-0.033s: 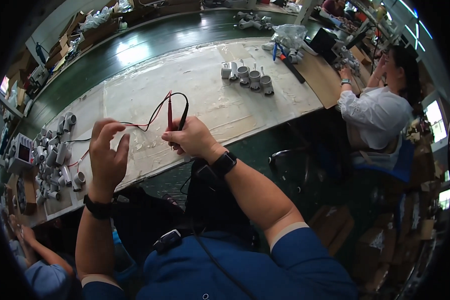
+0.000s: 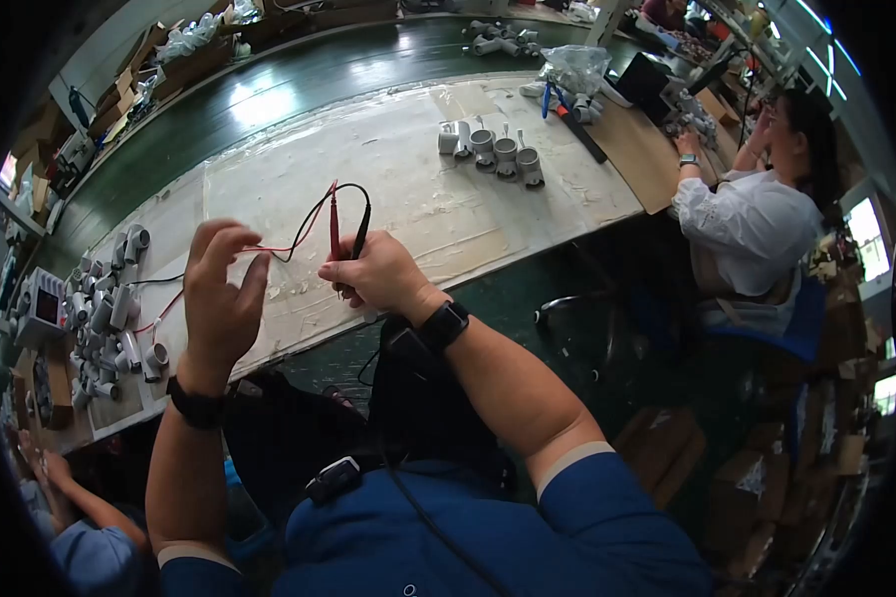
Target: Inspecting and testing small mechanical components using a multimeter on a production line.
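While the right hand [image 2: 386, 271] is gripping a red probe [image 2: 335, 224] and a black probe [image 2: 362, 241] together, its thumb and fingers are pressing closely around them. Both probes are standing nearly upright over the near part of the white table [image 2: 279, 194], their upper ends rising above the knuckles and their lower ends vanishing among the fingers. The right forearm is slanting in from the lower right, a dark watch [image 2: 450, 320] sitting on its wrist. The left hand [image 2: 219, 313] is pointing upward, its fingers curling toward the thumb and leaving a wide gap; a red lead [image 2: 272, 249] is passing near the fingertips, though whether they are touching it I cannot tell.

The table's front edge is running diagonally from lower left to upper right, passing just beneath the right hand. A dark green belt [image 2: 368, 78] is bordering the far side. Leftward, a heap of grey fittings [image 2: 101, 313] is narrowing the room beside the left hand, a boxy white device [image 2: 42, 303] standing past it. Between the probes and a short row of grey pieces [image 2: 482, 146], pale tabletop is stretching broadly.
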Tool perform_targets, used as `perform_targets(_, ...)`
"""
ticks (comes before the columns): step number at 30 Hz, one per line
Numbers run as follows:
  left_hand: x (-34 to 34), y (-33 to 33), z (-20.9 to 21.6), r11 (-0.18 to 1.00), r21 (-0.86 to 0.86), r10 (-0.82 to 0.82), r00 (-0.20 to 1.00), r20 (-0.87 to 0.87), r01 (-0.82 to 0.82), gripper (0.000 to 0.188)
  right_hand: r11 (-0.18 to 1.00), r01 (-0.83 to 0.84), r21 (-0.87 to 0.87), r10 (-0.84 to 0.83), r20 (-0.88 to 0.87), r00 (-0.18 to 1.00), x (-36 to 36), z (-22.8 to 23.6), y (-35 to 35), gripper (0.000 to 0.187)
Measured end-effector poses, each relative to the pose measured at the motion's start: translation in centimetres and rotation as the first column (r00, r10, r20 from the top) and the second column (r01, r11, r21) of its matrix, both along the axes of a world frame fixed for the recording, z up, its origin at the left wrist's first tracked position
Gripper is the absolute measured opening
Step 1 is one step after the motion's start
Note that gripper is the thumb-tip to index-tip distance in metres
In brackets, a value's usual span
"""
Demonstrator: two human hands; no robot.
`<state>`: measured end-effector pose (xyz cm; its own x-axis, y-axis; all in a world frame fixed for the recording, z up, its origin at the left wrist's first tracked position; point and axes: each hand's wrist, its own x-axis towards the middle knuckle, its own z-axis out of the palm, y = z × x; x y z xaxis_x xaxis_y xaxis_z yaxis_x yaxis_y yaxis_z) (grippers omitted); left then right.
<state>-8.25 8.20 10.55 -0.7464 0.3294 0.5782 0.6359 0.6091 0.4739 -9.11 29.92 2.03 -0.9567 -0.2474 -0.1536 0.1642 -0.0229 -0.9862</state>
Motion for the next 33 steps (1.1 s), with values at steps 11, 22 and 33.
perform_targets(11, -9.2, 28.2, 2.5, 0.605, -0.710, -0.229, 0.933, 0.276, 0.359, 0.086, 0.878, 0.330, 0.347, 0.140, -0.845, 0.517, -2.4, -8.1, -0.5, 0.031)
perform_targets(22, -18.7, 33.9, -2.1, 0.450, -0.623, -0.317, 0.766, 0.559, 0.640, 0.059, 1.000, -0.001, -0.020, -0.012, -0.632, 0.775, -0.9, -4.5, -0.1, 0.037)
perform_targets(33, -19.3, 18.2, 1.6, 0.550, -0.671, 0.149, 0.732, 0.665, 0.497, 0.054, 0.934, -0.125, 0.336, 0.237, -0.318, 0.918, -1.6, -1.0, -3.4, 0.026)
